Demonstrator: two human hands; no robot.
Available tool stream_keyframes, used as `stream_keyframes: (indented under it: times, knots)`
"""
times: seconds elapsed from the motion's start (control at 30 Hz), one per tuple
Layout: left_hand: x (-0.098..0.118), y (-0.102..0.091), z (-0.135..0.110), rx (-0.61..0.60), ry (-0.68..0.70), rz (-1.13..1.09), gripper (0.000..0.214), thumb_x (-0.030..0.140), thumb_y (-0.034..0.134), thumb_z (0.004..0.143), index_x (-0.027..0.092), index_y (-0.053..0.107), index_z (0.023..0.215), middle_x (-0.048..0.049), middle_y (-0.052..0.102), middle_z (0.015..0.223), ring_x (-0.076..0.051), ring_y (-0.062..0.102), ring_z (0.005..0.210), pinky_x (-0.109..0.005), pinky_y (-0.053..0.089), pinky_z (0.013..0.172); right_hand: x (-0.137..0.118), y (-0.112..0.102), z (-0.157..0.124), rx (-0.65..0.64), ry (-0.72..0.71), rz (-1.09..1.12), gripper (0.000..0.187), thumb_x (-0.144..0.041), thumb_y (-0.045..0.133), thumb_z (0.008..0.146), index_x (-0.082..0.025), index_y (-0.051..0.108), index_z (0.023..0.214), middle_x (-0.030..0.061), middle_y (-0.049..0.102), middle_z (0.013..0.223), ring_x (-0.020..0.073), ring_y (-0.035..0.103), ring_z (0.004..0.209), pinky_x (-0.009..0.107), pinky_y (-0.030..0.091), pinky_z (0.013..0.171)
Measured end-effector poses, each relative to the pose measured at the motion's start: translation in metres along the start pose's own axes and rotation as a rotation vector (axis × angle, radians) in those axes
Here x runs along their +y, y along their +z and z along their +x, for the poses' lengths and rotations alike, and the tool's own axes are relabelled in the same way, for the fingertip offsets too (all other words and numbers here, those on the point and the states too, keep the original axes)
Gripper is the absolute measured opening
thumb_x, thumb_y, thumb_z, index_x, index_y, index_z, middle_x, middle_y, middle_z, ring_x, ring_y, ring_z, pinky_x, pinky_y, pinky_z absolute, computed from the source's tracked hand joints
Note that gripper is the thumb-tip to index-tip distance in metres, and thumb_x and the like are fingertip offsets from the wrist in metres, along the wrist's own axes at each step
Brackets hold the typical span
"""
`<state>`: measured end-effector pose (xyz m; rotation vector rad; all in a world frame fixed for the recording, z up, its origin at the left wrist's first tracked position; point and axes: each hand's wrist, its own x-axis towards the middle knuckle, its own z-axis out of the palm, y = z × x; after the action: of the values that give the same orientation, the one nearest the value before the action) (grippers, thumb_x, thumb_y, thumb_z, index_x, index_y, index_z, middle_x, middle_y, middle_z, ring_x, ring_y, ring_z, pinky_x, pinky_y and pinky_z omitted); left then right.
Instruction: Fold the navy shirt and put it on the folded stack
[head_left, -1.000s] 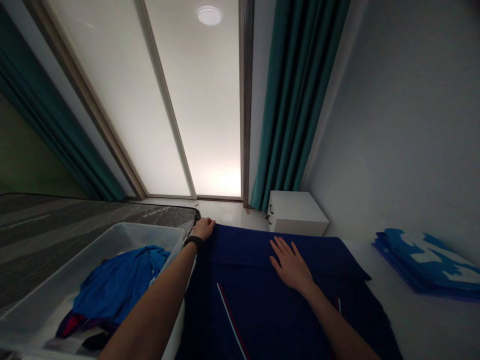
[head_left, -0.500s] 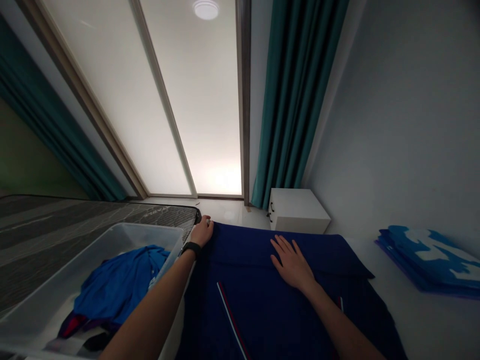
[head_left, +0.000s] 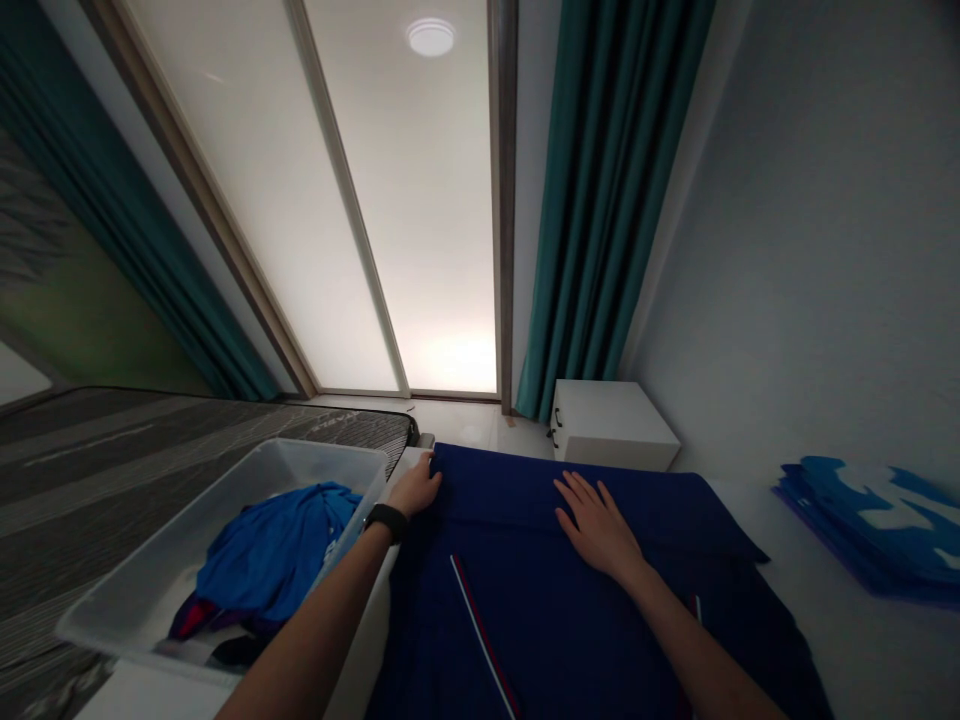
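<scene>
A navy blue garment [head_left: 525, 610] with thin red-and-white stripes lies spread in front of me, its far part folded over in a band. At its far left corner, my left hand [head_left: 415, 487], with a black band on the wrist, has its fingers curled at the cloth's edge; the fingertips are partly hidden. My right hand [head_left: 600, 530] rests flat on the folded band, fingers spread, holding nothing. Left of the garment, a translucent plastic bin [head_left: 135, 560] contains a crumpled bright blue garment [head_left: 277, 550] and some darker cloth.
On the white surface at right sits a stack of folded blue-and-white cloth [head_left: 877, 520]. A striped grey mattress [head_left: 187, 420] extends at left. Beyond the garment are a white cabinet [head_left: 615, 425], teal curtains [head_left: 607, 220] and frosted sliding doors [head_left: 420, 220].
The view has shifted slightly, so most things appear further right. My left hand has drawn slightly back toward me along the garment's left edge. My right hand remains flat on the cloth.
</scene>
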<state>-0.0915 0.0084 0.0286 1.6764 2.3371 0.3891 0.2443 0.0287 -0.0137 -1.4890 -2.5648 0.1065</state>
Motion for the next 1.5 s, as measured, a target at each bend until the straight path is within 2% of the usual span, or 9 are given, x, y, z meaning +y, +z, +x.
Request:
stream_keyframes:
  times: [0.17,0.3,0.5,0.67,0.77,0.97,1.1,1.27,1.5]
  knots:
    - [0.000,0.000,-0.026,0.052,-0.015,0.156,0.041,0.027,0.036,0.096,0.018,0.044,0.135,-0.0152,0.071,0.100,-0.030,0.068,0.095,-0.039,0.048,0.079,-0.001,-0.002,-0.001,-0.043,-0.003,-0.028,0.057,-0.045,0.025,0.097,-0.023,0.036,0.148,0.0043,0.027,0.156,0.0204,0.020,0.145,0.048,0.012,0.118]
    - [-0.001,0.000,-0.040,0.084,-0.003,0.220,0.036,0.027,0.033,0.097,0.021,0.051,0.127,-0.0127,0.070,0.106,-0.029,0.068,0.093,-0.037,0.049,0.077,-0.001,-0.004,0.000,-0.082,-0.004,-0.039,0.058,-0.046,0.023,0.097,-0.023,0.032,0.149,0.0043,0.023,0.158,0.0201,0.017,0.146,0.047,0.010,0.118]
    - [-0.007,0.004,-0.051,0.135,-0.024,0.221,0.040,0.027,0.034,0.097,0.018,0.043,0.134,-0.0102,0.071,0.100,-0.026,0.068,0.090,-0.035,0.047,0.082,0.000,-0.003,-0.001,-0.073,-0.008,-0.029,0.058,-0.047,0.021,0.098,-0.023,0.032,0.150,0.0044,0.024,0.158,0.0203,0.017,0.146,0.048,0.009,0.118]
    - [-0.007,0.001,-0.059,0.236,0.075,0.295,0.041,0.026,0.041,0.093,0.017,0.047,0.132,-0.0145,0.059,0.124,-0.029,0.058,0.111,-0.039,0.044,0.091,0.002,0.000,0.000,-0.036,-0.018,0.006,0.057,-0.046,0.024,0.098,-0.022,0.033,0.149,0.0054,0.026,0.157,0.0209,0.018,0.145,0.048,0.010,0.117]
    - [0.010,0.002,-0.066,0.298,0.189,0.301,0.043,0.027,0.043,0.091,0.016,0.049,0.132,-0.0157,0.054,0.132,-0.031,0.049,0.122,-0.044,0.040,0.098,0.002,-0.001,0.000,-0.048,-0.017,0.027,0.057,-0.047,0.024,0.098,-0.023,0.034,0.149,0.0062,0.026,0.157,0.0207,0.019,0.145,0.049,0.010,0.117]
    - [0.070,0.030,-0.086,0.152,0.540,0.197,0.051,0.033,0.044,0.092,0.021,0.041,0.142,-0.0090,0.042,0.149,-0.025,0.036,0.138,-0.041,0.030,0.112,0.004,-0.012,-0.010,-0.089,0.025,0.036,0.060,-0.049,0.024,0.098,-0.021,0.029,0.151,0.0073,0.021,0.158,0.0218,0.015,0.146,0.048,0.009,0.118]
    - [0.098,0.056,-0.092,0.090,0.672,0.183,0.056,0.037,0.040,0.095,0.020,0.033,0.147,-0.0073,0.033,0.155,-0.023,0.030,0.142,-0.043,0.027,0.115,0.007,-0.016,-0.022,-0.104,0.033,0.032,0.062,-0.049,0.026,0.097,-0.019,0.029,0.151,0.0072,0.022,0.158,0.0218,0.015,0.146,0.047,0.011,0.118]
    - [0.103,0.074,-0.094,0.056,0.696,0.201,0.055,0.038,0.037,0.096,0.017,0.035,0.147,-0.0085,0.034,0.154,-0.023,0.030,0.143,-0.045,0.026,0.116,0.006,-0.014,-0.031,-0.053,0.016,0.007,0.062,-0.049,0.026,0.098,-0.017,0.029,0.150,0.0084,0.021,0.158,0.0216,0.015,0.146,0.046,0.009,0.118]
    - [0.101,0.075,-0.097,0.101,0.707,0.198,0.054,0.038,0.035,0.097,0.019,0.035,0.147,-0.0072,0.036,0.154,-0.022,0.030,0.143,-0.045,0.025,0.117,0.005,-0.018,-0.032,-0.029,0.019,0.064,0.058,-0.046,0.025,0.099,-0.017,0.035,0.148,0.0080,0.027,0.156,0.0202,0.019,0.145,0.045,0.011,0.119]
